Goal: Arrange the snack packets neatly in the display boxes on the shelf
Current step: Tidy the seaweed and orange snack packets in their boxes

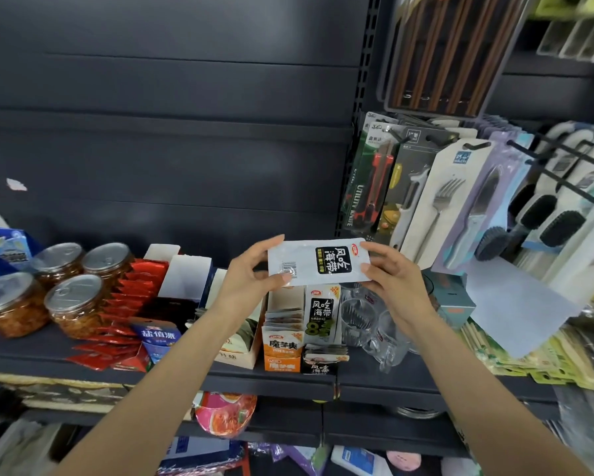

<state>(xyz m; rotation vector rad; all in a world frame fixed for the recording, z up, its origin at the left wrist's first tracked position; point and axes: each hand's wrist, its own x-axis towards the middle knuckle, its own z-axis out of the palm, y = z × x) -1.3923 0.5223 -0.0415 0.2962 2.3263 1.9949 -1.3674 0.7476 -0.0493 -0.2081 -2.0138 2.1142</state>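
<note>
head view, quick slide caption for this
Both hands, left hand and right hand, hold a white snack packet above the display boxes on the shelf.

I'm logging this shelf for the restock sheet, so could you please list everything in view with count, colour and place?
snack packet: one, white with black label, held above the boxes
display boxes: several, white and orange, shelf centre
red sachets: a long row, red, left of the boxes
jars: four, clear with silver lids, shelf left
glass mugs: a few, clear, right of the boxes
hanging utensils: several cards, upper right
left hand: grips the packet's left end
right hand: grips its right end
</note>
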